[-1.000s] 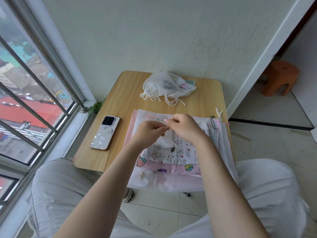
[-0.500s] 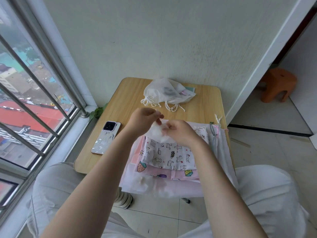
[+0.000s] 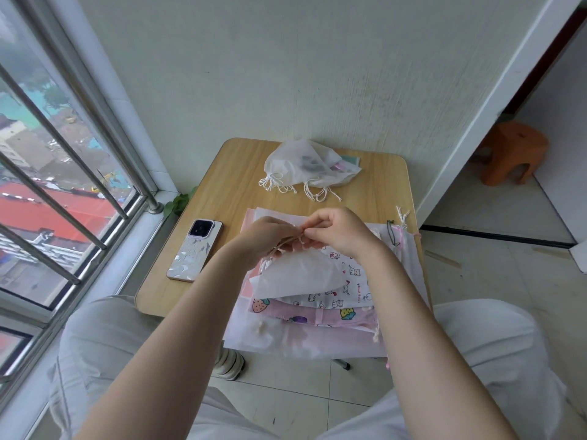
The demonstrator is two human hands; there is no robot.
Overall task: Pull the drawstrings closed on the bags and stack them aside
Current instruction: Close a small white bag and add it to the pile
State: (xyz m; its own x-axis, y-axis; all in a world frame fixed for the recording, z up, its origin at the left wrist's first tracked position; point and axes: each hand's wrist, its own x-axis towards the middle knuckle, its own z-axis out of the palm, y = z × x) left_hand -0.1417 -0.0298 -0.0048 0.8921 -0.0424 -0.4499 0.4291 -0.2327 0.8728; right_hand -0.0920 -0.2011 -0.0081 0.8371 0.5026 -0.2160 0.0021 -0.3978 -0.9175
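Note:
A small white drawstring bag (image 3: 298,276) hangs lifted above a stack of flat bags (image 3: 320,308) near the table's front edge. My left hand (image 3: 265,238) grips the bag's gathered top, and my right hand (image 3: 341,231) pinches its cream drawstring just beside it. The stack below shows a white cat-print bag, a pink fruit-print bag and pale sheer ones. A heap of closed white bags (image 3: 305,165) with knotted strings lies at the table's far edge near the wall.
A phone (image 3: 195,250) in a marbled case lies on the wooden table (image 3: 222,192) left of the stack. Window bars run along the left. An orange stool (image 3: 511,152) stands on the floor at the right. My knees flank the table's front edge.
My hands have lifted the small white bag off the stack; its mouth is now bunched together and the body hangs below my hands, with the drawstring drawn between them.

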